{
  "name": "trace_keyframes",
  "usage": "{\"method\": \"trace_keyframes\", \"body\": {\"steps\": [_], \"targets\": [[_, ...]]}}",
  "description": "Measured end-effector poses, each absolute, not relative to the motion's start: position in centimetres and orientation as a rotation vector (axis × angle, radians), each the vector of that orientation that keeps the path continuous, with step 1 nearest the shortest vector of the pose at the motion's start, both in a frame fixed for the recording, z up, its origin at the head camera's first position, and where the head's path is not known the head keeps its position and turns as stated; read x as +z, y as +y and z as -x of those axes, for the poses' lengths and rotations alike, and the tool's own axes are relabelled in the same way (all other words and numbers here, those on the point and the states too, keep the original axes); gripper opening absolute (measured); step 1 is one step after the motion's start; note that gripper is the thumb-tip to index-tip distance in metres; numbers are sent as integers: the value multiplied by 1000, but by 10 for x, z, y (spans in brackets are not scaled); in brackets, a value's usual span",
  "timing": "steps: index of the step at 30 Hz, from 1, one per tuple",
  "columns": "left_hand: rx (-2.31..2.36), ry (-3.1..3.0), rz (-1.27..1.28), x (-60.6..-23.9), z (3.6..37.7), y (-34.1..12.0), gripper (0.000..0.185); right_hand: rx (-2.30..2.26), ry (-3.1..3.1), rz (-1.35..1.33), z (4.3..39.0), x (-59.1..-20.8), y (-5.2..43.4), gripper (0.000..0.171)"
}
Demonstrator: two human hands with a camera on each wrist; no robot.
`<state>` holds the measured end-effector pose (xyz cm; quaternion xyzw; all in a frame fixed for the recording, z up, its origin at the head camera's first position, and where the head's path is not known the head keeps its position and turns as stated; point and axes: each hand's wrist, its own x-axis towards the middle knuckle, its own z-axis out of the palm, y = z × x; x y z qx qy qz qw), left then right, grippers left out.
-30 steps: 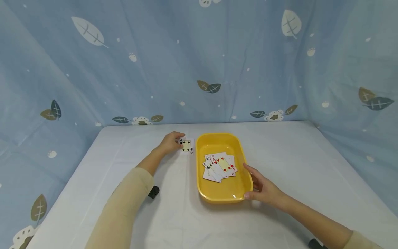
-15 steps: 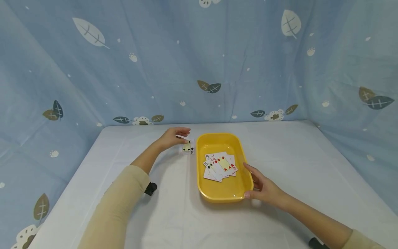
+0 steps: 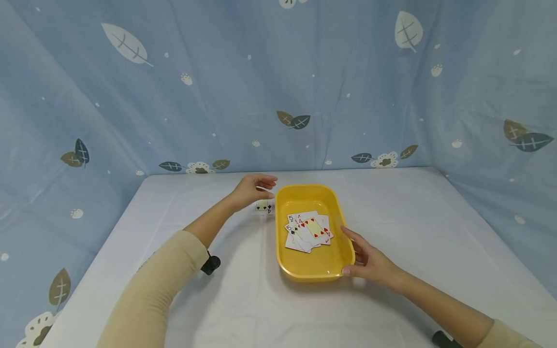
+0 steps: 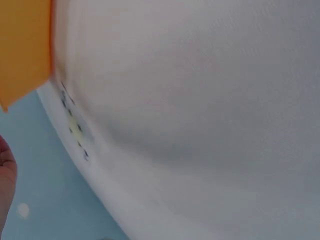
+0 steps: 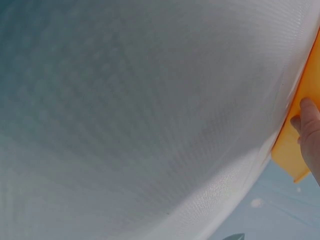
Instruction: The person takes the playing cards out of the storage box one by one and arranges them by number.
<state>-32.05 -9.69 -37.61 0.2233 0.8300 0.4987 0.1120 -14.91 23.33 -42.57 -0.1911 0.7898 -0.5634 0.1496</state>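
Observation:
A yellow tray (image 3: 314, 265) sits mid-table and holds several face-up playing cards (image 3: 309, 231) in a loose fan. My left hand (image 3: 254, 189) hovers just left of the tray's far corner, fingers and thumb pinching a thin white card seen edge-on. Below it a four of spades (image 3: 264, 207) lies on the white table (image 3: 217, 299), partly hidden by the hand. My right hand (image 3: 370, 263) holds the tray's near right corner, thumb on the front rim and fingers along the side wall. The right wrist view shows a fingertip (image 5: 311, 130) against the orange-yellow tray (image 5: 292, 155).
Blue leaf-print cloth (image 3: 278, 87) hangs behind and on both sides of the table. The left wrist view is blurred, showing only table cloth (image 4: 200, 100) and a corner of the tray (image 4: 22, 45). A black wrist mount (image 3: 211, 265) sits under my left forearm.
My left hand has risen off the card pile and shifted right toward the tray, carrying a card. The four of spades stays on the table. The right hand has not moved.

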Motion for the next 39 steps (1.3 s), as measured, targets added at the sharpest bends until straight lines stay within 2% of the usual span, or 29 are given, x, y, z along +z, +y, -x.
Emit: {"method": "trace_keyframes", "body": {"steps": [6, 39], "targets": [[1475, 2390, -612, -371, 312, -82, 48, -1604, 2279, 520, 149, -425, 233, 92], [1119, 2287, -1079, -382, 303, -17, 47, -1614, 2277, 561, 151, -426, 233, 90]]}}
